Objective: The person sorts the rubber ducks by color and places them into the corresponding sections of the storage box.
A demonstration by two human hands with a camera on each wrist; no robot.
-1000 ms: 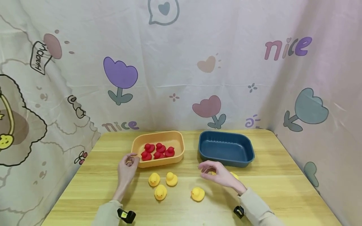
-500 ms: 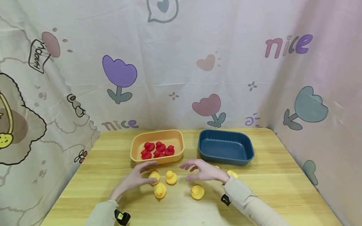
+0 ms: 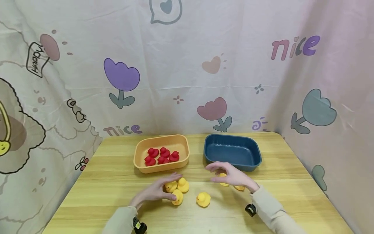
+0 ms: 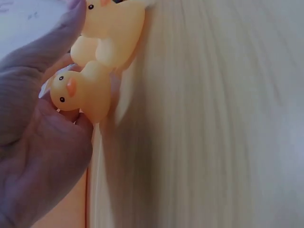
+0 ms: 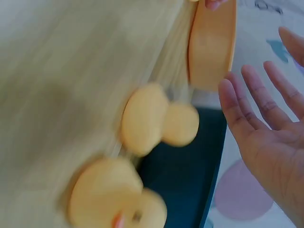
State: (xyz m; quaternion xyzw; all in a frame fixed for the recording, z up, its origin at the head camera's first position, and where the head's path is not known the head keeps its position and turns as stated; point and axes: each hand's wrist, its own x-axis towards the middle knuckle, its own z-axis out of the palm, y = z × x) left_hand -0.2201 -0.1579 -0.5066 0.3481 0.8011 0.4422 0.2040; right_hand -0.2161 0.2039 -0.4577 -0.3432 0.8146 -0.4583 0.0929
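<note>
In the head view my left hand (image 3: pixel 153 191) cups three yellow rubber ducks on the table: a back-left duck (image 3: pixel 170 187), a back-right duck (image 3: pixel 183 185) and a front duck (image 3: pixel 177 198). Its thumb is at the front duck and its fingers reach behind the group. The left wrist view shows a duck (image 4: pixel 85 90) against the palm side. My right hand (image 3: pixel 233 177) hovers with relaxed, spread fingers, holding nothing. Beside and partly under it are two more yellow ducks, one near the fingers (image 3: pixel 224 180) and one near the wrist (image 3: pixel 239 188). A lone duck (image 3: pixel 203 199) sits between the hands.
Behind the left hand stands an orange tray (image 3: pixel 184 164) holding several red ducks (image 3: pixel 162 156). A dark blue tray (image 3: pixel 254 167) with nothing in it is behind the right hand. A printed curtain (image 3: pixel 175 113) hangs along the back of the wooden table (image 3: pixel 96 195).
My left hand has left the orange tray's rim, come round the three ducks and shifted them right into a tight group. My right hand went left toward the middle, then back right.
</note>
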